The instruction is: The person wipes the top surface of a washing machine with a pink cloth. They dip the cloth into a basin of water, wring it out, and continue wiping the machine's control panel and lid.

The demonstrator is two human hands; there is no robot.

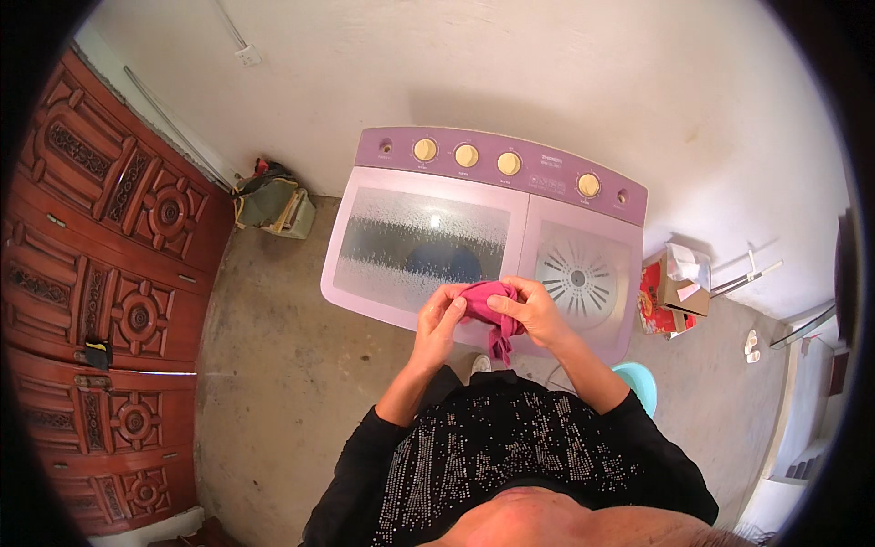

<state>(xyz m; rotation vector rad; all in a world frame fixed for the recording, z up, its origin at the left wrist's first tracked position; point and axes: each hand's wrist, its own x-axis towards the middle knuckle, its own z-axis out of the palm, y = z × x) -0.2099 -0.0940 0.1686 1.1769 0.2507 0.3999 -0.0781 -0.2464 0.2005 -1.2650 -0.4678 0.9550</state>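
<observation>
A bunched pink cloth is gripped between both hands over the front edge of a twin-tub washing machine. My left hand pinches its left side between thumb and fingers. On the other side, my right hand holds it with the thumb on top, and a loose end dangles below. Water droplets cover the see-through wash-tub lid, which is down; something dark blue shows dimly beneath it. The spin-side lid is also down, with a slotted round disc visible through it. Several cream knobs line the purple control panel.
A turquoise basin stands on the concrete floor near my right side. Cardboard boxes sit right of the machine, with white slippers farther off. Left are a filled container and a carved wooden door.
</observation>
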